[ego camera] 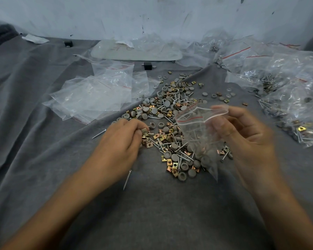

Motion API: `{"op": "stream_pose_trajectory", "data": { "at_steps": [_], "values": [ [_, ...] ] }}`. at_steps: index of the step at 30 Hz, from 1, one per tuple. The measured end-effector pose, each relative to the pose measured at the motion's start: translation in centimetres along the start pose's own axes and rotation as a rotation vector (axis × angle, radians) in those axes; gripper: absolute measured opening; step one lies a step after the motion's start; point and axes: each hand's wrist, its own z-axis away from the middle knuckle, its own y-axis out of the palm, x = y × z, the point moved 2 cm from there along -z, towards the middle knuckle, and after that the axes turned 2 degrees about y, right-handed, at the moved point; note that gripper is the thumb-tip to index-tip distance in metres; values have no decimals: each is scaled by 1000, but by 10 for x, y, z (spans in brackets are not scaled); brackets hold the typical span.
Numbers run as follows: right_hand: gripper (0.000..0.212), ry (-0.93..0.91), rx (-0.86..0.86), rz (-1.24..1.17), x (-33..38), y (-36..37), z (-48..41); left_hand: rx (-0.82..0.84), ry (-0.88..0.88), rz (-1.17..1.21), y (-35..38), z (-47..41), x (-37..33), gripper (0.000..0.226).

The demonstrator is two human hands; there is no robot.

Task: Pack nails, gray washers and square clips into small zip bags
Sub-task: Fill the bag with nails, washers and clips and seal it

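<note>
A loose pile of nails, gray washers and brass square clips (pixel 172 123) is spread over the gray cloth in the middle. My left hand (pixel 119 141) is at the pile's left edge, its fingertips pinching a square clip (pixel 145 131). My right hand (pixel 242 134), blurred, holds up a small clear zip bag (pixel 199 130) with a red seal line, mouth open at the top. Nails, washers and clips sit in the bag's lower part.
Several empty zip bags (pixel 98 92) lie at the left behind the pile. Filled bags (pixel 287 98) are heaped at the right. A white tray (pixel 134 51) and two small black blocks (pixel 147 66) sit near the back wall. Two stray nails (pixel 127 179) lie near my left wrist.
</note>
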Motion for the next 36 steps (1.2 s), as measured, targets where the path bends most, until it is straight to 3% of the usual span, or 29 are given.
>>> {"op": "stream_pose_trajectory", "data": {
  "at_steps": [5,10,17,19,23,24,26,28,33,36],
  "values": [
    [26,-5,-8,39,0,0,1,-5,-48,1,-4,0,-1,11],
    [25,-13,-6,32,1,1,1,-12,-112,78,-10,1,-7,37],
    [24,-17,2,44,2,0,2,-39,-6,35,-13,-1,-6,20],
    [23,-18,1,39,2,1,2,-97,28,98,-15,-1,-7,15],
    [24,-20,-6,40,4,0,2,-421,97,160,-31,-4,-5,10],
    [24,-17,-9,41,4,1,2,-396,100,147,-34,-7,-1,29],
    [24,-9,-10,44,5,1,2,-126,60,119,-32,-11,9,73],
    [25,-1,-9,52,5,1,2,65,59,37,-27,-10,12,84],
    [25,10,-4,52,2,0,4,62,120,-195,-10,-8,4,15],
    [23,10,-9,42,-1,0,4,123,112,-292,4,-5,1,13]
  ]
}}
